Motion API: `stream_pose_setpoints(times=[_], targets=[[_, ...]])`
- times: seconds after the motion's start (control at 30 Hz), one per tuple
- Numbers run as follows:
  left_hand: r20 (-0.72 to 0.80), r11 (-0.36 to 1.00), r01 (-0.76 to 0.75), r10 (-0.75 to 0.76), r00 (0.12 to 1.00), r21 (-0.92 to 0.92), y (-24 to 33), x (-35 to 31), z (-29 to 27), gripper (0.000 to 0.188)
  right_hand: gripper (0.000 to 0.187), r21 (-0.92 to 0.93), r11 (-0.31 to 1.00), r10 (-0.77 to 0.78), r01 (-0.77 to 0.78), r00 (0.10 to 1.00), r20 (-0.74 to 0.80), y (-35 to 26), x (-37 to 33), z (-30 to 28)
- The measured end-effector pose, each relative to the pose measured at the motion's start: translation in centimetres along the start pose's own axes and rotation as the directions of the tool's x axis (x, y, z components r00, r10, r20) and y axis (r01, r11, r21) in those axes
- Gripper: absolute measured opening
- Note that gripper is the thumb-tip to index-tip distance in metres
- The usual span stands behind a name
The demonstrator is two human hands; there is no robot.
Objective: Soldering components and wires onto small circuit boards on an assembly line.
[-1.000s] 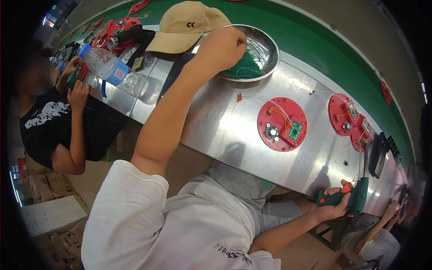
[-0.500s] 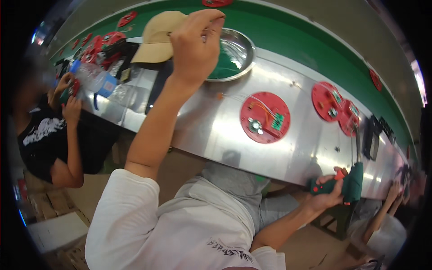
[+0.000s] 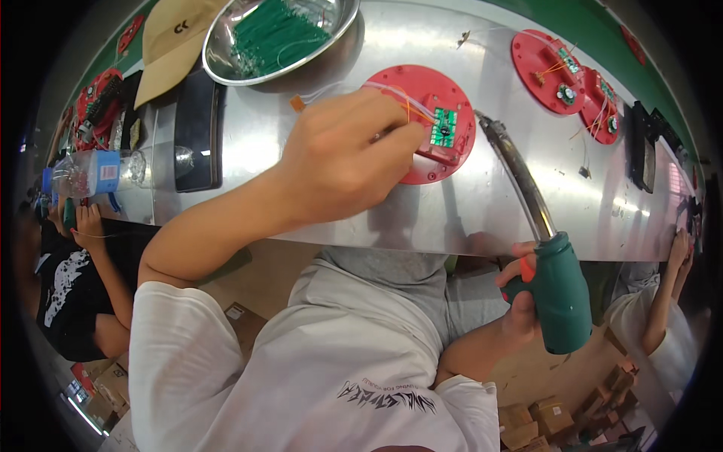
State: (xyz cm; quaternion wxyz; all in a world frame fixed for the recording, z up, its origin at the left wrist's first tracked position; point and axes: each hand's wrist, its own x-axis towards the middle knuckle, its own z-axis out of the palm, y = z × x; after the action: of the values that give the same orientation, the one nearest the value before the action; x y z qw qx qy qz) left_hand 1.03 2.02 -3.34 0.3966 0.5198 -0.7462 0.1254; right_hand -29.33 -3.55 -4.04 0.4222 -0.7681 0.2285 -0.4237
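- My left hand (image 3: 343,162) is curled with its fingertips pinched together on something small at the round red plastic disc (image 3: 431,124) lying on the brushed steel workbench (image 3: 316,128); I cannot tell what the fingers pinch
- That disc carries a small green circuit board (image 3: 445,126) with thin orange and white wires (image 3: 410,105) running over it, right beside my fingertips
- My right hand (image 3: 520,294) is wrapped tight around the teal handle of a soldering iron (image 3: 561,290) with a long metal barrel; its tip rests close to the disc's right edge, not on the board
- As I judge it, the work on this disc is mid-way: board seated, wires laid, tool not yet applied
- Two more red discs with boards and wires (image 3: 561,64) sit further right along the bench; whether they are done I cannot tell
- A shallow steel bowl of green parts (image 3: 279,34) stands just behind the disc, well stocked
- A tan cap (image 3: 173,41), a black flat case (image 3: 194,128) and a clear plastic bottle (image 3: 86,172) lie to the left
- Another person's hand (image 3: 89,218) works at far left
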Motion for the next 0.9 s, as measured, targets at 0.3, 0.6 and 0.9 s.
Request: stream_pose_setpoints(times=[0.3,0.6,0.9], targets=[[-0.076,1.000,0.016,-0.016,0.997,-0.001,-0.6,-0.6,1.5,0.012,0.055,0.113,0.990,0.083,-0.079,0.996,-0.027,-0.9,-0.5,0.4],[-0.033,0.996,0.095,-0.095,0.995,0.002,-0.3,-0.8,1.6,0.014,0.010,-0.374,0.927,0.012,-0.002,1.000,0.024,-0.9,0.4,1.3],[-0.035,0.994,0.105,-0.104,0.994,0.019,-0.5,-1.1,1.4,0.017,0.039,0.096,0.990,0.109,-0.105,0.993,-0.036,-0.4,-0.3,1.2]])
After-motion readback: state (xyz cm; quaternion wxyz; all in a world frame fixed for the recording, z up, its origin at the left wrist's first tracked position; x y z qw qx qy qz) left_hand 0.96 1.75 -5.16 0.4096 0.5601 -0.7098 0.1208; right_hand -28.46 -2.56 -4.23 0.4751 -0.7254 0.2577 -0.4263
